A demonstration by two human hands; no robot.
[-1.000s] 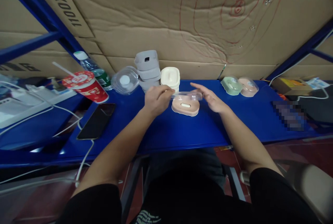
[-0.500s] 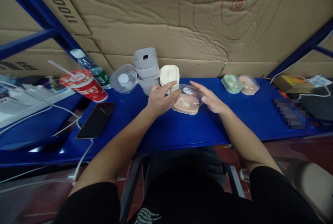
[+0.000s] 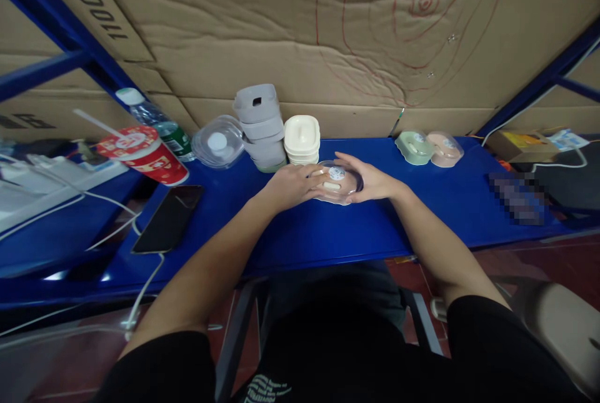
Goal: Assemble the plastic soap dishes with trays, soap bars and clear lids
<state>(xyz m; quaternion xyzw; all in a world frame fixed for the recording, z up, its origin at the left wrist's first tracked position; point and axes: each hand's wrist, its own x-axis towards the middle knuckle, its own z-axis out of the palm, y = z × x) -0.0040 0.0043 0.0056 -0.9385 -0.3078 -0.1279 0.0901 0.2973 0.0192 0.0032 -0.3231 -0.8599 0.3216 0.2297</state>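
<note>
A pink container [image 3: 332, 185] under a clear domed lid [image 3: 349, 179] with a round label sits on the blue table [image 3: 300, 234]. From the left, my left hand [image 3: 297, 187] lies over its edge, fingers on the lid. Wrapped round the lid's right side is my right hand [image 3: 370, 179], thumb near the front edge and fingers at the back. Just behind stands a stack of cream containers [image 3: 302, 134]. Left of that is a taller stack of grey containers [image 3: 259, 119], beside several clear lids [image 3: 218, 140].
Green [image 3: 414, 147] and pink [image 3: 445, 149] lidded containers stand at the back right. At the left are a red cup [image 3: 157, 159], a bottle [image 3: 175, 140], a phone [image 3: 169, 218] and white cables. Cardboard [image 3: 262, 22] rises behind the table.
Both hands have come down and closed in on the pink container. The clear lid, earlier tilted above it, now sits lower over it. The view has shifted slightly.
</note>
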